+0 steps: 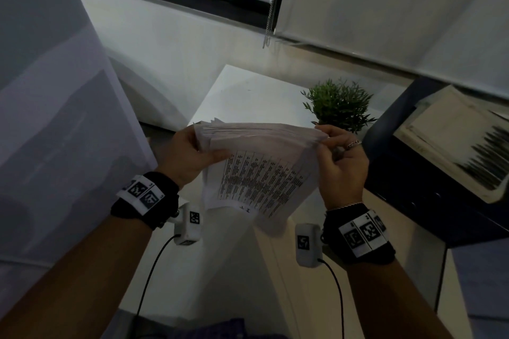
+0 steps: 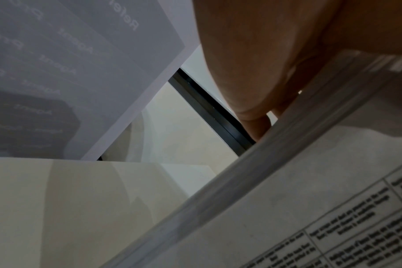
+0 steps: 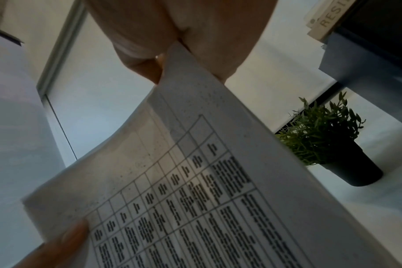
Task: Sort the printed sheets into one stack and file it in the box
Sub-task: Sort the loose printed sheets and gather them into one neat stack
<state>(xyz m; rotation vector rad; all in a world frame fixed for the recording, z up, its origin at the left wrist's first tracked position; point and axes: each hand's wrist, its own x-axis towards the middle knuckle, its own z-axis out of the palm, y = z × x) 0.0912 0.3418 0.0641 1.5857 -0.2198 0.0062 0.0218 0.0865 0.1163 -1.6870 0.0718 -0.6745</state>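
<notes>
A thick stack of printed sheets [image 1: 259,162] hangs in the air above a white table [image 1: 248,93], a table of text facing me. My left hand [image 1: 192,154] grips its left edge, thumb across the front. My right hand [image 1: 338,157] pinches the stack's upper right corner, where the sheets fan apart. In the left wrist view the stack's edge [image 2: 252,177] runs diagonally under my fingers [image 2: 259,125]. In the right wrist view the printed sheet [image 3: 207,190] is clamped between my thumb and fingers [image 3: 213,54]. A dark box [image 1: 429,179] holding papers stands at the right.
A small green plant in a dark pot [image 1: 338,104] stands on the table just behind my right hand, also seen as the potted plant [image 3: 328,145]. A large pale board [image 1: 55,118] leans at the left. Window blinds [image 1: 385,8] hang behind.
</notes>
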